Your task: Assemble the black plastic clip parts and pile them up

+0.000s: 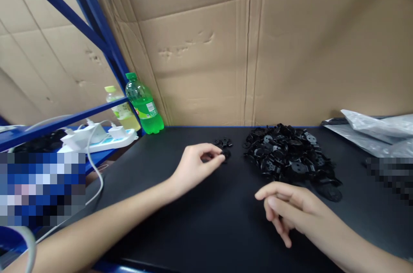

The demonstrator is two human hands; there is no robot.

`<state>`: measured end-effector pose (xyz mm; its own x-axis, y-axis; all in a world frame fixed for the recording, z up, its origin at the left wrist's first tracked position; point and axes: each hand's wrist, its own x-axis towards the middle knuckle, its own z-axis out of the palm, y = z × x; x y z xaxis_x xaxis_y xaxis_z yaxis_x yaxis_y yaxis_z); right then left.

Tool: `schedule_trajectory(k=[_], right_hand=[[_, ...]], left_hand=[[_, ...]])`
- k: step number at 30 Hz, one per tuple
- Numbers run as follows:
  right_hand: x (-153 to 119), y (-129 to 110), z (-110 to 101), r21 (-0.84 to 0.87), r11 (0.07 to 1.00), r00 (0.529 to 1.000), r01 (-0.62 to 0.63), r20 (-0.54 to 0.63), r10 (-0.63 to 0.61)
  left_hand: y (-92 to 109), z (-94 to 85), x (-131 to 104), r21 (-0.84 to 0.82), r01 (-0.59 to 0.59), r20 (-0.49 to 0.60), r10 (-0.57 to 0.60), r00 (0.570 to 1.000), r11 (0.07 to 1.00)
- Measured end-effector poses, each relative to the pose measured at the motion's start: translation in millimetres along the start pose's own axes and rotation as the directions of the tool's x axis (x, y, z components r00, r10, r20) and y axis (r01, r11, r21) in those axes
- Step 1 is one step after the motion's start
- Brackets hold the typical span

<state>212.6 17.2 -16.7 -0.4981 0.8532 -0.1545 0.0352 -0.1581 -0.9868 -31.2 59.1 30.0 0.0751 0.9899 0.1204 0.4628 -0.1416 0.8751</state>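
Observation:
My left hand (196,165) reaches over the black tabletop, thumb and index finger pinched on a small black round plastic part (226,155). Just beyond those fingertips lie a few similar small black parts (223,141). A large heap of glossy black plastic discs with holes (287,152) sits to the right on the table. In front of that heap hovers my right hand (288,210), its fingers loosely bent and apart, with nothing visible in them. One flat black disc (331,193) lies at the heap's near right edge.
Clear plastic bags (377,133) lie at the right. A green soda bottle (145,107) and a paler drink bottle (124,109) stand at the back left, near a blue metal frame (97,36). A white power strip (109,141) with cables is at the left. Cardboard (200,57) walls the back.

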Motion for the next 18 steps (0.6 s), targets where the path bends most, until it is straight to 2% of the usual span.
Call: schedule_trajectory(k=[5,11,13,15,18], right_hand=[[2,3,-1,0.03,1.0,0.999,-0.003,0.045,0.002],[2,3,-2,0.064,0.998,0.997,-0.008,0.077,0.003],[2,3,-2,0.07,0.997,0.997,-0.01,0.081,0.005],[1,3,-1,0.073,0.997,0.997,-0.013,0.083,0.007],[1,3,0,0.052,0.999,0.996,-0.015,0.088,0.011]], left_hand=[[-16,-27.3,36,0.318,0.021,0.036,-0.034,0.999,0.948],[-28,-58.0,52,0.52,0.053,0.116,-0.131,0.985,0.853],[-27,-71.3,52,0.546,0.056,0.187,-0.188,0.964,0.836],[-25,-81.5,51,0.553,0.053,0.291,-0.252,0.923,0.832],[-22,-83.3,48,0.529,0.048,0.387,-0.291,0.875,0.847]])
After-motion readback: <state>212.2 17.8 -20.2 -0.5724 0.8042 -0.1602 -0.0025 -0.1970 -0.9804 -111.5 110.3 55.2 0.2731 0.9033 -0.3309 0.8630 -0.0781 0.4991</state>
